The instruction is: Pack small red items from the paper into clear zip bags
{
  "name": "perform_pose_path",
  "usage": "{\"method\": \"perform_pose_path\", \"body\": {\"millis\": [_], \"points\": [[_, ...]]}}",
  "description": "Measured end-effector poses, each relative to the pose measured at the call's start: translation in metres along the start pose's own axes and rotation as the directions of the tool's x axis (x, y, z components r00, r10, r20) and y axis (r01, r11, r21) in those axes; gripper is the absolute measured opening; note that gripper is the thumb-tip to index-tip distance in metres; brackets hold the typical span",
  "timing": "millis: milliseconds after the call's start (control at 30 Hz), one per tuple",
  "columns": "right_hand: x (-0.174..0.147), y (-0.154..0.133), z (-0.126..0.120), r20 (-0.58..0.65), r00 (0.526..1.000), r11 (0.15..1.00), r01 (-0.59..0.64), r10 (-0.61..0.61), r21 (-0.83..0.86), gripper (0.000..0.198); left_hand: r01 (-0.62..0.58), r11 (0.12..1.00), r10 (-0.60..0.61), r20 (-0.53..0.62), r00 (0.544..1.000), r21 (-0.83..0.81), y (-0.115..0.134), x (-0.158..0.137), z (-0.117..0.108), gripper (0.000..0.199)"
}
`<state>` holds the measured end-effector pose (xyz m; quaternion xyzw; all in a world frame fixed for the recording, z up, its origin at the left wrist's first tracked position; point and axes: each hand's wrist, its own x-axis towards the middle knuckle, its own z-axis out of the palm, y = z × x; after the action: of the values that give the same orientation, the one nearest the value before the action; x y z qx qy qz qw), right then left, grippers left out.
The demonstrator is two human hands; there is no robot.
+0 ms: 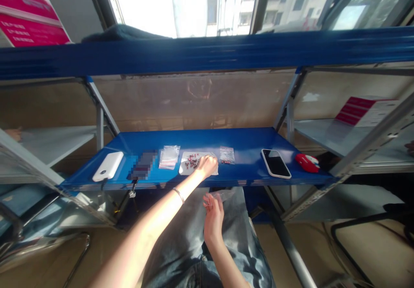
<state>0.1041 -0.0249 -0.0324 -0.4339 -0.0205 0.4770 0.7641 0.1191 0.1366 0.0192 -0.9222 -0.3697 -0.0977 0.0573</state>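
Observation:
My left hand [208,166], a bracelet on its wrist, reaches over the right part of a white tray [183,170]. Its fingers are closed together, and whatever is in them is hidden. Small dark red pieces [193,160] lie scattered on the tray, left of this hand. Lower down, over my lap, my right hand [214,210] is closed on a clear plastic bag [225,194]. Just right of the tray lies another clear bag [227,155] with small reddish pieces at its bottom. To the left rests a stack of clear bags [169,157].
A white power bank [108,166] and a blurred dark item [142,165] lie on the left of the blue shelf [194,137]. A phone [276,163] and a red pouch [307,163] are on the right. A blue beam [207,55] crosses above.

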Motion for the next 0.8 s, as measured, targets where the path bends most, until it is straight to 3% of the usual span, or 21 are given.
{"method": "perform_pose_path", "body": {"millis": [233, 400, 500, 600, 667, 700, 767, 800], "points": [[0.002, 0.002, -0.001, 0.015, 0.997, 0.988, 0.074, -0.073, -0.135, 0.072, 0.036, 0.999, -0.036, -0.064, 0.997, -0.013, 0.000, -0.001, 0.002, 0.018], [0.005, 0.001, -0.004, -0.028, 0.993, 0.962, 0.101, -0.112, -0.253, 0.079, 0.088, 0.992, -0.102, -0.174, 0.979, -0.091, 0.002, -0.003, 0.001, 0.018], [0.007, -0.003, -0.006, -0.064, 0.991, 0.949, 0.093, -0.117, -0.300, 0.075, 0.123, 0.978, -0.165, -0.268, 0.949, -0.168, 0.000, -0.007, -0.007, 0.015], [0.009, -0.010, -0.005, -0.044, 0.994, 0.939, 0.080, -0.101, -0.336, 0.061, 0.173, 0.947, -0.269, -0.374, 0.887, -0.271, -0.003, -0.019, -0.023, 0.017], [0.009, -0.015, -0.003, 0.011, 0.995, 0.930, 0.097, -0.099, -0.354, 0.050, 0.188, 0.892, -0.377, -0.450, 0.810, -0.410, -0.003, -0.036, -0.034, 0.020], [0.009, -0.017, -0.002, 0.041, 0.995, 0.926, 0.104, -0.096, -0.363, 0.046, 0.133, 0.776, -0.503, -0.478, 0.720, -0.617, -0.001, -0.048, -0.037, 0.018], [0.009, -0.019, -0.001, 0.096, 0.993, 0.919, 0.105, -0.073, -0.381, 0.043, 0.107, 0.661, -0.598, -0.435, 0.673, -0.743, 0.004, -0.077, -0.036, 0.023], [0.010, -0.019, -0.001, 0.124, 0.991, 0.915, 0.100, -0.055, -0.390, 0.042, 0.068, 0.456, -0.686, -0.302, 0.662, -0.887, 0.008, -0.093, -0.032, 0.024]]}}
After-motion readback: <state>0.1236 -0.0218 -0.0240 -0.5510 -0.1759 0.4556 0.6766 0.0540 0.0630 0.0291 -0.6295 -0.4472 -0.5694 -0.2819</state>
